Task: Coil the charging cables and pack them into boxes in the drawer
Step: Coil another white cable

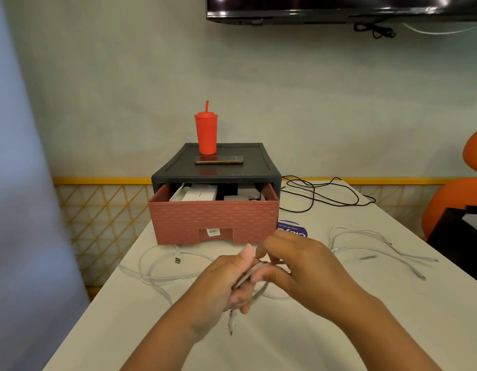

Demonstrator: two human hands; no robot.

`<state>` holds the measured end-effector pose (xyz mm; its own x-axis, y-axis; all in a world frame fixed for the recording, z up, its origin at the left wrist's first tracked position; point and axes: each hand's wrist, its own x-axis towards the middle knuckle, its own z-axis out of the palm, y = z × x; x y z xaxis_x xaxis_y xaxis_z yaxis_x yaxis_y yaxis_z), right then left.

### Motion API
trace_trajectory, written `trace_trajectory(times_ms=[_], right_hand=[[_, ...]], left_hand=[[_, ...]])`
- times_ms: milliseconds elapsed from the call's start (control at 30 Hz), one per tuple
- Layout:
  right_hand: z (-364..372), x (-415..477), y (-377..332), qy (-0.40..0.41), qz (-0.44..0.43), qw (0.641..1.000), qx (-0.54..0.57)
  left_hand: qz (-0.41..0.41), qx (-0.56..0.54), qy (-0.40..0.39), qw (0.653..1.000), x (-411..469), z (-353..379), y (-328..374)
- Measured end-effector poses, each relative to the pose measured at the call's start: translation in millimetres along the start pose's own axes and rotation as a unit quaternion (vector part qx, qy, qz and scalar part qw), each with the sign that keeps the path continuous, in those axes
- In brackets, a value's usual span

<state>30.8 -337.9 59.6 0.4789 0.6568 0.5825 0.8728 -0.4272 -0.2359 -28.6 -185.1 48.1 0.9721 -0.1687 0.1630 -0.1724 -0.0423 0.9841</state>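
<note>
Left grip (220,286) around coiled cable (233,320), right grip (295,266) pinching it

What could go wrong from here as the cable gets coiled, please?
The pale grey charging cable looped in the left hand may spring loose while the right hand works it; its plug end dangles free. Its tail could snag the loose white cable lying on the left of the white table.

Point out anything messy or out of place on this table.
Nothing is spilled or broken. The left white cable and right white cable sprawl uncoiled on the table; a black cable lies tangled right of the drawer unit. Its brick-patterned drawer stands open.
</note>
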Motion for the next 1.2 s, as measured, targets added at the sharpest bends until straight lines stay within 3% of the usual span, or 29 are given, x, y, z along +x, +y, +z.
trace_trajectory(times_ms=[133, 200, 333, 400, 500, 600, 700, 767, 800, 900, 967, 1000, 1100, 1167, 1200], right_hand=[[4, 0, 0, 0.015, 0.017, 0.993, 0.114], [9, -1, -4, 0.03, 0.05, 0.987, 0.149], [19, -2, -5, 0.066, 0.105, 0.989, 0.085], [18, -2, -2, 0.091, 0.132, 0.985, 0.063], [11, 0, 5, 0.106, 0.166, 0.979, 0.043], [6, -1, 9, 0.086, 0.198, 0.976, 0.03], [5, -1, 13, 0.061, 0.211, 0.975, 0.008], [5, -1, 15, 0.068, 0.22, 0.973, 0.017], [4, -1, 16, 0.074, 0.227, 0.971, 0.031], [3, 0, 16, 0.092, 0.253, 0.957, 0.109], [3, 1, 15, 0.104, 0.263, 0.946, 0.159], [4, 1, 15, 0.109, 0.266, 0.941, 0.178], [7, 2, 13, 0.134, 0.273, 0.923, 0.235], [7, 4, 12, 0.15, 0.276, 0.915, 0.255], [7, 5, 11, 0.157, 0.276, 0.912, 0.258]], left_hand=[[-0.054, -0.176, -0.009, 0.983, -4, -1, 11], [-0.053, -0.194, 0.018, 0.979, -3, 4, 10], [-0.045, -0.189, 0.088, 0.977, 0, 14, 5], [-0.043, -0.151, 0.104, 0.982, -1, 13, 1], [-0.067, -0.009, 0.133, 0.989, -5, 8, -7], [-0.081, 0.075, 0.158, 0.981, -10, 10, -9], [-0.043, 0.157, 0.192, 0.968, -12, 6, -9], [0.013, 0.274, 0.205, 0.94, -15, 3, -7], [0.06, 0.368, 0.207, 0.905, -16, 1, -6], [0.157, 0.603, 0.212, 0.753, -13, -5, -8], [0.193, 0.623, 0.264, 0.71, -9, -7, -15], [0.195, 0.594, 0.272, 0.731, -7, -5, -18], [0.122, 0.352, 0.308, 0.875, -5, 9, -12], [0.048, 0.163, 0.265, 0.949, -4, 21, -7], [0.016, 0.083, 0.243, 0.966, -4, 25, -4]])
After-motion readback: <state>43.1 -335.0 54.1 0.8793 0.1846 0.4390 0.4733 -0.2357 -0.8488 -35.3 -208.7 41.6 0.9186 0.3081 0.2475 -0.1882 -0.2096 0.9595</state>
